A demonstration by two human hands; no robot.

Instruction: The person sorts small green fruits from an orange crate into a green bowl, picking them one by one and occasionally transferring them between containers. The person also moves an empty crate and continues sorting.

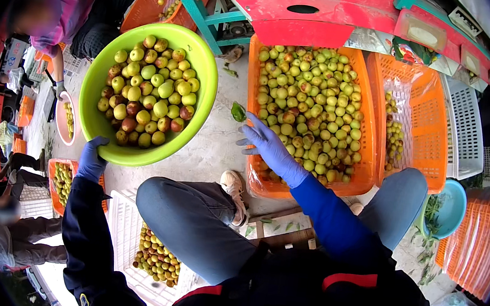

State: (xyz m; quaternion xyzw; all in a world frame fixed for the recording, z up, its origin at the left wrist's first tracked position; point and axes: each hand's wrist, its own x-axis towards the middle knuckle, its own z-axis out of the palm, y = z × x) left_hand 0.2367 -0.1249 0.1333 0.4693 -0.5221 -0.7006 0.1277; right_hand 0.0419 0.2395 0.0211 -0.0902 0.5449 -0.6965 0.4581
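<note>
My left hand (93,160), in a purple-blue glove, grips the near rim of a lime-green basin (206,97). The basin is tilted and holds many round yellow-green and reddish-brown fruits (155,91) that look like jujubes. My right hand (272,150), gloved alike, has its fingers spread with nothing gripped between them. It hangs over the left edge of an orange crate (367,167) lined with clear plastic and heaped with the same fruit (317,107). A green leaf (238,112) shows just beyond its fingertips; whether it is falling or lying on the floor I cannot tell.
A red-and-teal machine (334,9) stands behind the crate. At right are another orange crate (431,132), a white crate (468,130) and a blue basin (450,209) with leaves. A white crate (123,217) of fruit sits by my left leg. A person (61,17) works at far left.
</note>
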